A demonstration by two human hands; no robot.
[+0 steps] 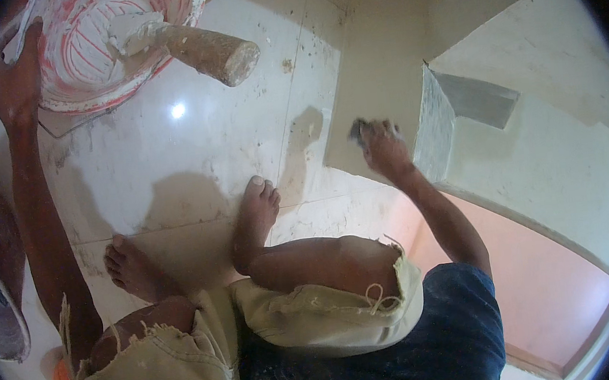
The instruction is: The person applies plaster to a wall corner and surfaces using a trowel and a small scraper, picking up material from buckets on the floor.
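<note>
Got a blurry dark thing (356,132) pinched in my right hand (382,144), red basin (107,101) at ten o'clock, can't tell what left hand (14,79) grips.

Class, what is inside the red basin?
Inside the basin: white paste and a tool, its end coated, its thick handle jutting past the rim. Paste hides much of the bottom and the tool's end.

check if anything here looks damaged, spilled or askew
The beige cloth shorts look damaged: their hems are frayed, with loose threads. Brownish specks mark the glossy white tiled floor, and white paste coats the round red plastic basin up to its rim. Nothing looks toppled.
</note>
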